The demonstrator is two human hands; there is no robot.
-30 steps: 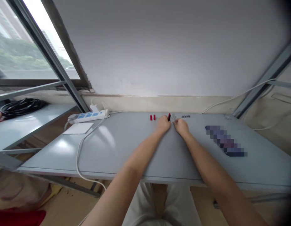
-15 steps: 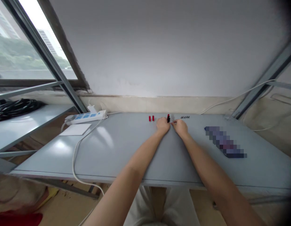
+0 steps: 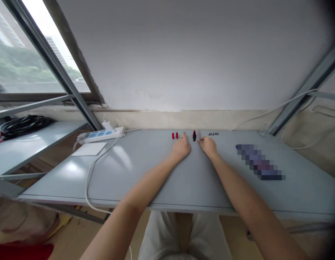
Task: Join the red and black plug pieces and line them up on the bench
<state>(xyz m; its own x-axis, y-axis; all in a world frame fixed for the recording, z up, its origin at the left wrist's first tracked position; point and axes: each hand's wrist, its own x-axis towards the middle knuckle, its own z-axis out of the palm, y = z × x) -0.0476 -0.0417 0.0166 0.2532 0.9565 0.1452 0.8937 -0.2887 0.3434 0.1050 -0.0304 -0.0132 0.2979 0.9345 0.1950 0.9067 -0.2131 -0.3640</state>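
Observation:
My left hand rests on the grey table, index finger stretched toward the wall and the other fingers curled. Just left of that fingertip stand two small red cylinders. My right hand is closed in a pinch; a tiny dark thing shows at its fingertips, too small to name. Beside those fingertips are some clear, see-through pieces. Between the hands stand small black cylinders with a red one behind them. Several tiny dark pieces lie in a row right of my right hand.
A white power strip and a flat white sheet lie at the table's left, with a white cable running over the front edge. A blurred-out dark flat object lies at right. Black cable coils sit on the left shelf.
My left hand has drawn back to the left, away from the black cylinders, uncovering them, and its index finger now points out. My right hand stays almost in place, still pinched.

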